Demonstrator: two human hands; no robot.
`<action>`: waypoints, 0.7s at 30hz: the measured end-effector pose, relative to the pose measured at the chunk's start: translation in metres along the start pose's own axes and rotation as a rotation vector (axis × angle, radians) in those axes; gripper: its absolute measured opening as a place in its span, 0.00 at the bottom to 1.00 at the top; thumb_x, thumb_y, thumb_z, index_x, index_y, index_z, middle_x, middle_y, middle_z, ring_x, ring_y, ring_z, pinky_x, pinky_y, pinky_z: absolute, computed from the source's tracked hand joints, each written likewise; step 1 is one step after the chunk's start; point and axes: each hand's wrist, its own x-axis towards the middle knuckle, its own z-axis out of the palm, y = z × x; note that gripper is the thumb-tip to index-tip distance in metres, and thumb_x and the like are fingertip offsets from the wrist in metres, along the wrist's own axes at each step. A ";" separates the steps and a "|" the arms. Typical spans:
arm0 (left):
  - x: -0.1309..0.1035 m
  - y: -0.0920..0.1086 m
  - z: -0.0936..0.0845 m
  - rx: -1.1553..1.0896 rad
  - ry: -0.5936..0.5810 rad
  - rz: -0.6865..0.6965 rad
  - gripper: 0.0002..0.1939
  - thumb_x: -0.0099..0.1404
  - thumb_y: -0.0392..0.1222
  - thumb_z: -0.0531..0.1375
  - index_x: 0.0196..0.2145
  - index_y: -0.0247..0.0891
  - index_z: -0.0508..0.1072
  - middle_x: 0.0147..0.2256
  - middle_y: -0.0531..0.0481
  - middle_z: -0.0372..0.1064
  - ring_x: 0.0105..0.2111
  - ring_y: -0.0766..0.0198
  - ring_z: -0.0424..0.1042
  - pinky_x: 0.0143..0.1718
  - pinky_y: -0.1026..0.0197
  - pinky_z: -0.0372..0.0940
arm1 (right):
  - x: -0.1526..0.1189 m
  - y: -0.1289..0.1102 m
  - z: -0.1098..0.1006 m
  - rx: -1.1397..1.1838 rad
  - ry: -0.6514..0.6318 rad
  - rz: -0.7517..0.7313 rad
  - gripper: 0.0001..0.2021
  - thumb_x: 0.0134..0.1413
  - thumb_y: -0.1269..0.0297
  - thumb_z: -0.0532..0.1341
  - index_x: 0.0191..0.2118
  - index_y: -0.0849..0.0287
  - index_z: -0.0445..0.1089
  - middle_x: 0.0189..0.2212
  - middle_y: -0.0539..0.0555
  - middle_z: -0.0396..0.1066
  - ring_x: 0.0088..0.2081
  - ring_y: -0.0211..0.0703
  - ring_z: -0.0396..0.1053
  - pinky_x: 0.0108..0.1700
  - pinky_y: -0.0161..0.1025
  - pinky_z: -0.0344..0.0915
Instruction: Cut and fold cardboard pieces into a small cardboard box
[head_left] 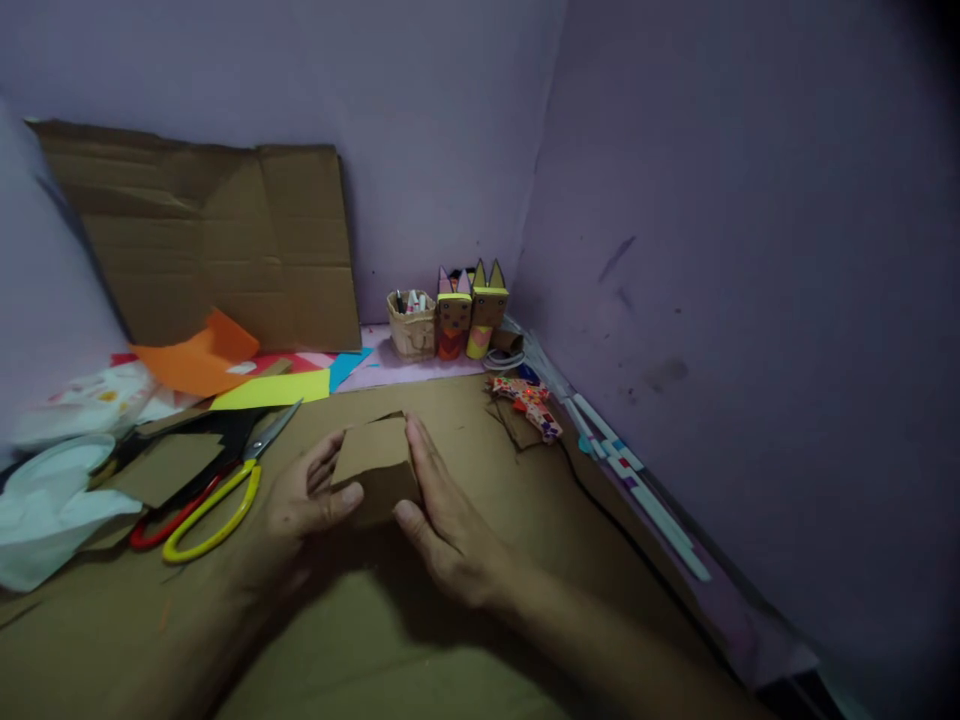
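Between my two hands is a small brown cardboard box [377, 455], its top and near side facing me, held just over the cardboard-covered table [360, 640]. My left hand [307, 495] grips its left side, with the thumb along the near edge. The palm and fingers of my right hand [442, 515] press flat along the right side, and that thumb rests at the near lower corner. The underside and far side of the box are hidden. To the left lie scissors [217, 510] with yellow and red handles.
Coloured paper [199, 355], a white plastic bag [52, 520] and cardboard scraps crowd the left. A large cardboard sheet [225, 240] leans on the wall. At the back stand a pen holder [412, 330] and two animal figures [489, 310]. A patterned glue gun [531, 402] trails its cord rightward.
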 end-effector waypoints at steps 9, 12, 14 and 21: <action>-0.001 -0.013 -0.003 0.202 -0.067 0.245 0.39 0.48 0.43 0.68 0.54 0.39 0.55 0.56 0.41 0.58 0.57 0.48 0.56 0.52 0.57 0.60 | -0.009 -0.003 0.011 0.107 0.102 0.116 0.36 0.59 0.63 0.51 0.64 0.54 0.25 0.66 0.53 0.29 0.65 0.47 0.34 0.63 0.51 0.41; -0.003 -0.013 -0.001 0.215 -0.096 0.240 0.37 0.49 0.42 0.67 0.53 0.41 0.55 0.55 0.42 0.58 0.56 0.49 0.58 0.51 0.57 0.62 | -0.010 -0.002 0.011 0.161 0.111 0.164 0.37 0.58 0.58 0.53 0.64 0.53 0.27 0.66 0.53 0.35 0.64 0.48 0.38 0.63 0.51 0.44; -0.005 -0.013 0.001 0.233 -0.105 0.230 0.36 0.49 0.42 0.67 0.53 0.42 0.55 0.55 0.42 0.59 0.54 0.49 0.61 0.50 0.57 0.63 | -0.011 0.000 0.011 0.180 0.127 0.202 0.37 0.57 0.56 0.53 0.64 0.52 0.29 0.65 0.53 0.37 0.64 0.49 0.40 0.62 0.51 0.46; -0.010 -0.008 0.009 0.480 -0.103 0.322 0.33 0.50 0.40 0.67 0.52 0.42 0.58 0.51 0.43 0.64 0.49 0.50 0.67 0.47 0.56 0.65 | -0.014 0.003 0.011 0.243 0.157 0.275 0.38 0.55 0.52 0.55 0.64 0.52 0.31 0.65 0.54 0.38 0.64 0.52 0.39 0.61 0.53 0.46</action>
